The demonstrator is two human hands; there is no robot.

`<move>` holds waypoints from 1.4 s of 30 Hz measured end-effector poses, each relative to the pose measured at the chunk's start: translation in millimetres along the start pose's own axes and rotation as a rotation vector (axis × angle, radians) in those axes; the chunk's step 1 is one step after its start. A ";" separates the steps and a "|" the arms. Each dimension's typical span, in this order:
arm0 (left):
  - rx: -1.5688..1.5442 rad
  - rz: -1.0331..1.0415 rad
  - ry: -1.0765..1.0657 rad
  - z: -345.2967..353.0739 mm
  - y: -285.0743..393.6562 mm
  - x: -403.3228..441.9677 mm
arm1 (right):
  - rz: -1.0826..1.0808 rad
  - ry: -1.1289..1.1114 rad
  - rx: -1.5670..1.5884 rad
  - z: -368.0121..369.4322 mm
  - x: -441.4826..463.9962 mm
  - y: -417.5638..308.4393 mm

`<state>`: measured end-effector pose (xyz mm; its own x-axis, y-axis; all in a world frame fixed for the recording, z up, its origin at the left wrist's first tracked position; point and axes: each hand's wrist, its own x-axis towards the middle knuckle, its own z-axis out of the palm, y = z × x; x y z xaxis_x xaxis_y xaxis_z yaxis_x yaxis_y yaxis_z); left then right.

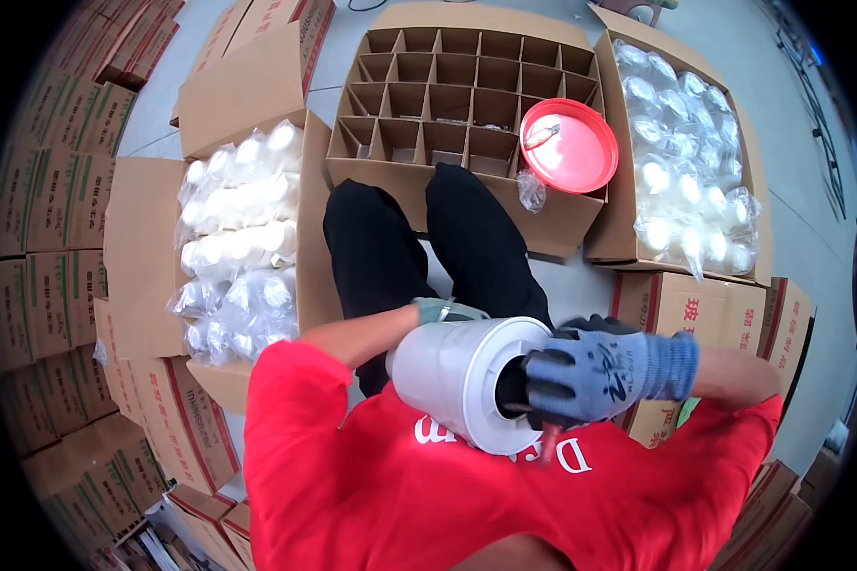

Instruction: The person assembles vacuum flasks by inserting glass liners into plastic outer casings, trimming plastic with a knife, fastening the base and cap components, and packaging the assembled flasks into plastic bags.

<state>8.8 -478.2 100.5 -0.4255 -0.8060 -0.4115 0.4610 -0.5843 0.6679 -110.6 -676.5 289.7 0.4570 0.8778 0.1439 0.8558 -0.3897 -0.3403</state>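
A white cylindrical container (448, 371) lies tilted on its side over my lap, its open ringed end facing right. My left hand, in a pale green-cuffed glove (445, 310), reaches behind the container and supports it; its fingers are hidden. My right hand (581, 371), in a blue-grey glove with dark fingertips, is at the container's dark opening with fingers curled. Something small and reddish (548, 443) shows blurred below the fingers; I cannot make out what it is. A red round lid (581, 157) with a small wooden-handled tool (543, 136) on it sits on the box ahead.
A divided cardboard box (457, 71) stands open ahead. Open boxes of plastic-wrapped white-topped items stand at left (243, 243) and right (686, 152). Stacked printed cartons (67, 209) line the left side; more cartons (700, 309) are near my right arm.
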 end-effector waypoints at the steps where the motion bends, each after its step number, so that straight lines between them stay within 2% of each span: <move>1: -0.049 0.043 0.128 -5.4 -7.2 -14.9 | 0.252 -0.071 0.250 -1.9 -1.2 -3.4; 2: -0.099 0.098 0.284 -9.3 -12.7 -29.3 | 0.443 0.031 0.397 3.5 -3.1 -7.4; 4: -0.190 0.206 0.797 -9.7 -17.4 -64.9 | 0.735 0.259 0.647 37.1 -15.0 -3.4; 5: -0.065 0.280 1.002 -8.2 -20.5 -77.3 | 0.752 0.395 0.643 47.8 -12.5 3.8; 6: 0.037 0.448 1.131 2.5 -14.3 -88.9 | 1.011 0.505 0.911 54.0 -6.5 10.9; 7: 0.304 0.648 1.257 19.0 7.1 -95.7 | 1.267 0.620 1.183 60.9 -1.2 18.8; 9: 0.670 0.688 1.426 38.7 45.3 -101.8 | 1.337 0.652 1.466 81.2 -11.3 52.6; 10: 0.733 0.730 1.483 40.5 52.4 -102.8 | 1.258 0.723 1.515 86.6 -10.3 64.4; 13: 0.873 0.766 1.514 34.0 74.5 -119.9 | 1.078 0.789 1.276 91.0 -6.9 87.0; 14: 1.005 0.784 1.476 25.4 82.4 -131.9 | 0.978 0.782 1.389 80.7 -4.7 93.5; 15: 1.065 0.772 1.386 16.1 90.1 -146.9 | 0.873 0.688 1.117 91.2 -20.7 117.1; 17: 1.166 0.778 1.141 5.7 113.0 -169.7 | 1.061 0.677 1.104 92.5 -57.0 159.6; 19: 1.484 0.643 0.857 11.2 134.0 -173.9 | 1.531 0.697 0.754 105.5 -73.2 214.2; 21: 1.874 0.474 0.547 18.8 141.7 -154.6 | 1.503 0.495 0.121 180.1 -115.5 272.1; 22: 1.906 0.436 0.549 22.1 139.8 -142.8 | 1.445 0.387 -0.192 198.2 -127.7 293.2; 23: 1.933 0.393 0.550 24.4 133.6 -135.8 | 1.542 0.149 -0.087 191.7 -119.2 289.3; 24: 1.952 0.370 0.601 23.9 126.0 -135.7 | 1.475 -0.004 -0.220 192.6 -115.7 283.4; 25: 1.912 0.339 0.646 22.3 116.4 -136.7 | 1.399 -0.153 -0.349 192.5 -112.3 281.5; 27: 1.855 0.256 0.725 20.1 114.3 -150.7 | 1.450 -0.213 -0.366 190.2 -114.4 301.9; 29: 1.816 0.217 0.871 12.4 104.3 -166.4 | 1.499 -0.076 -0.425 187.1 -115.0 319.8; 31: 1.606 0.198 0.930 1.4 100.7 -180.0 | 1.606 0.064 -0.519 185.4 -106.5 332.2; 32: 1.605 0.166 0.949 -1.7 102.8 -187.1 | 1.557 0.197 -0.634 191.3 -102.6 334.2; 35: 1.455 0.190 0.986 -22.9 98.1 -206.9 | 1.607 0.280 -0.113 200.1 -77.5 312.9; 37: 0.809 0.441 1.186 -40.3 81.7 -208.5 | 1.782 0.176 -0.172 220.1 -65.7 302.7; 38: 0.858 0.429 1.271 -53.3 85.3 -205.8 | 1.744 0.042 -0.191 222.1 -65.8 296.4; 39: 0.747 0.454 1.344 -57.9 94.7 -198.9 | 1.702 0.140 -0.157 224.0 -66.2 291.2; 41: 0.435 0.538 1.341 -75.1 106.3 -182.5 | 1.593 0.343 -0.111 220.4 -66.3 293.3; 42: 0.409 0.547 1.274 -87.8 111.1 -170.7 | 1.530 0.551 -0.098 209.9 -51.9 290.2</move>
<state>201.0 -413.9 190.5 0.7984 -0.5783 -0.1677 -0.0084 -0.2892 0.9572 63.1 -776.7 -11.6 0.8554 -0.5156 0.0496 -0.4517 -0.7895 -0.4156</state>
